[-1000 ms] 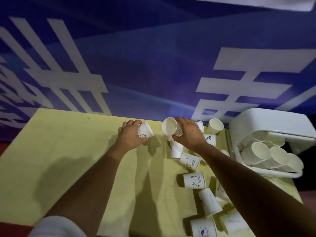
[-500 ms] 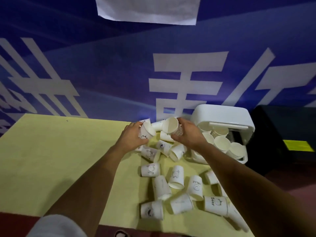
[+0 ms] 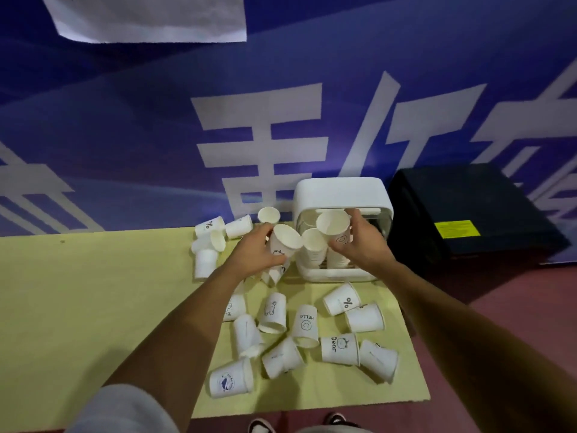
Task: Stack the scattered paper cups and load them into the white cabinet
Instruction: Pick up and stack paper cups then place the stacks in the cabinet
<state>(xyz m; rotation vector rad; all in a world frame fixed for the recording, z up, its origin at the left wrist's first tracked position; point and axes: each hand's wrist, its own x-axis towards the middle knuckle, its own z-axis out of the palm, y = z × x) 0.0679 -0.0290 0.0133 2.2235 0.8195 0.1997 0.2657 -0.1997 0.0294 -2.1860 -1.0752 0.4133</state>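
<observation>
at 6 o'clock two shoe tips (image 3: 259, 426) poke in below the near edge of the yellow surface (image 3: 78, 307), and a grey sleeve (image 3: 125, 410) sits at 7 o'clock. just past that edge, from 6 to 4 o'clock, ten loose paper cups (image 3: 306, 325) lie on their sides, touching or just beside one another, one half hidden by the left forearm. the outermost lies near the surface's right edge, with red floor (image 3: 530, 292) beyond. a broad stretch of yellow spreads toward 9 o'clock. further in, the left hand (image 3: 256, 254) has its fingers (image 3: 260, 234) wrapped round a tilted cup (image 3: 285, 242), mouth up, over a few more cups that the hand partly hides. just beside it at 1 o'clock, the right hand (image 3: 363, 242) grasps a raised cup (image 3: 332, 226) at the open front of the white cabinet (image 3: 340, 192), above the stacked cups (image 3: 312, 245) already inside; how many stacks i cannot tell. five more cups (image 3: 209, 226) cluster at 11 o'clock by the far edge. a black box (image 3: 468, 207) stands right of the cabinet, and a blue banner (image 3: 125, 135) with a white sheet (image 3: 150, 17) closes off the back.
</observation>
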